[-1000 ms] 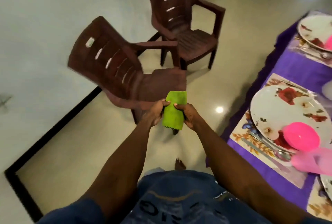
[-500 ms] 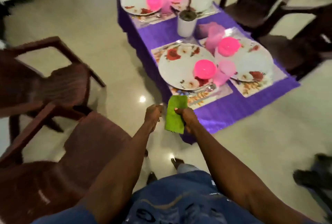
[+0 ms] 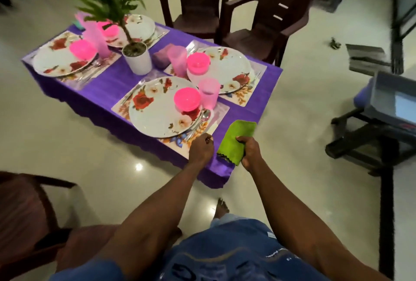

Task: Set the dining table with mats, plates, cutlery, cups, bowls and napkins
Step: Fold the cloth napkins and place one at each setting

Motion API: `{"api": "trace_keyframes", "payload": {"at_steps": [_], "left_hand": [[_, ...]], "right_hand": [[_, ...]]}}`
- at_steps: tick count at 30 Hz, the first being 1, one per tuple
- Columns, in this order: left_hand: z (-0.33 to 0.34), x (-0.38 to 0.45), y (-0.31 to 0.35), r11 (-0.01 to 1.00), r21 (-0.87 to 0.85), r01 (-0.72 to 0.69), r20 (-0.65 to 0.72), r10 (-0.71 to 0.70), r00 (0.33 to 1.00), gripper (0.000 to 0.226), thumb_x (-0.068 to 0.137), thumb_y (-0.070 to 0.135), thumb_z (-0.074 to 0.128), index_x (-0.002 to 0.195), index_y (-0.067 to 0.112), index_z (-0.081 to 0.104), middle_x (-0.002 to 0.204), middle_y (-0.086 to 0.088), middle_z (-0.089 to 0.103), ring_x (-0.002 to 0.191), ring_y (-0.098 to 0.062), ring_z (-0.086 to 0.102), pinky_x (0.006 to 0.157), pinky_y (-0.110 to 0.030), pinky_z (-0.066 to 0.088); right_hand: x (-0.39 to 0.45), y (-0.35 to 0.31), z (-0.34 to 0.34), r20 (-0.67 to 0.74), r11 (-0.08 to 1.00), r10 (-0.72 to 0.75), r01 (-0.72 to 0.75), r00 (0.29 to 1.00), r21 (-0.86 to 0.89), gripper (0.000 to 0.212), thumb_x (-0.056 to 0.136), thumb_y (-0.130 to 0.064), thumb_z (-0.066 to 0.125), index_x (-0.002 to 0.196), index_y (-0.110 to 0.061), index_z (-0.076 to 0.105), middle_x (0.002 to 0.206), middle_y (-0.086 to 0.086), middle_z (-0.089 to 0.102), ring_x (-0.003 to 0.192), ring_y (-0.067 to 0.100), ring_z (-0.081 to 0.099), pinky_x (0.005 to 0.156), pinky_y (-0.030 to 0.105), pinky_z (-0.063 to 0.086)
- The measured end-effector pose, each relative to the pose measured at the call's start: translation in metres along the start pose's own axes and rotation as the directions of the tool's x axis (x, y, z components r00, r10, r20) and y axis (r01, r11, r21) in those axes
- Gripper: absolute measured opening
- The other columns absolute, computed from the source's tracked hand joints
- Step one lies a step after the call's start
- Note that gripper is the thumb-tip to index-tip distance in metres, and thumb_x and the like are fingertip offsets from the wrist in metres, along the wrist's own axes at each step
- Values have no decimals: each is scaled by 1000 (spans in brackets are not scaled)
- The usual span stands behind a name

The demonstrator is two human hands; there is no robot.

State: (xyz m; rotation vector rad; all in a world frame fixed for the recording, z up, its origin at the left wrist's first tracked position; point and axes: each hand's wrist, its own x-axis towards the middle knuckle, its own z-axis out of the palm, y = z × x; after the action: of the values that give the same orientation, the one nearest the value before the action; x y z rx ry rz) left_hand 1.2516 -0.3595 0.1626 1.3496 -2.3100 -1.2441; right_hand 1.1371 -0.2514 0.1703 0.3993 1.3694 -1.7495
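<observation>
The folded bright-green cloth napkin with a dark scalloped edge (image 3: 236, 143) is in the right hand (image 3: 251, 152), fingers and thumb curled round its near half, so that its long axis runs from the grip toward about 12 to 1 o'clock, the free end reaching over the near right corner of the low table under a purple cloth (image 3: 252, 109). The left hand (image 3: 201, 150) is just beside it at 9 o'clock, fingers curled in and, as far as can be seen, holding nothing; it hovers over the corner of the floral rectangular place mat (image 3: 180, 143).

The nearest setting, a white round plate printed with red flowers (image 3: 155, 114) carrying a pink plastic bowl (image 3: 186, 98), lies at roughly 10 to 11 o'clock from the grip, with a translucent pink tumbler (image 3: 209, 94) at 11 o'clock. I judge the right hand is the one to lay the napkin down, on the bare purple strip at 12 o'clock beside that mat.

Pale lettering on the blue garment is too blurred to read.
</observation>
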Motion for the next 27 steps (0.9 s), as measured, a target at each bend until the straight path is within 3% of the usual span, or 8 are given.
{"api": "trace_keyframes", "payload": {"at_steps": [5,8,14,17,23,27], "left_hand": [[1,32,10,992,92,-82,28,79,996,21,95,18,47,89,10,65,94,-15,69,88,-33,61,70,-35,40],[1,46,20,989,100,-112,40,109,993,21,94,18,48,91,8,66,96,-16,69,88,-34,61,71,-37,43],[3,80,38,963,132,-236,124,220,968,22,93,18,49,97,7,68,97,-20,69,90,-38,62,71,-41,45],[3,96,40,934,134,-331,152,310,938,20,92,16,51,91,7,68,92,-20,70,86,-39,62,68,-41,43],[0,123,36,873,108,-475,268,435,860,20,95,17,50,98,9,68,96,-14,71,87,-36,63,70,-39,43],[-5,136,30,865,97,-493,312,444,840,23,96,20,49,105,12,70,100,-10,72,90,-32,64,71,-37,44]], "right_hand": [[24,-15,13,-29,1000,-16,16,999,8,39,80,4,57,119,4,61,105,19,69,87,34,67,75,41,56],[26,-23,13,-41,1000,4,-2,999,30,35,79,6,53,114,2,62,99,17,69,83,33,66,74,41,56],[37,-26,13,-64,999,32,-30,997,32,45,72,8,49,115,2,61,101,22,67,86,38,65,83,53,54],[45,-27,15,-135,999,-16,10,991,-48,51,66,8,55,117,5,61,106,25,68,89,38,65,85,56,54],[59,-34,34,-259,969,-161,103,952,-223,26,75,8,58,90,-13,62,103,19,69,98,40,66,86,58,54],[62,-32,43,-345,918,-245,102,906,-384,30,78,6,62,104,-8,61,113,19,67,97,34,64,89,49,53]]}}
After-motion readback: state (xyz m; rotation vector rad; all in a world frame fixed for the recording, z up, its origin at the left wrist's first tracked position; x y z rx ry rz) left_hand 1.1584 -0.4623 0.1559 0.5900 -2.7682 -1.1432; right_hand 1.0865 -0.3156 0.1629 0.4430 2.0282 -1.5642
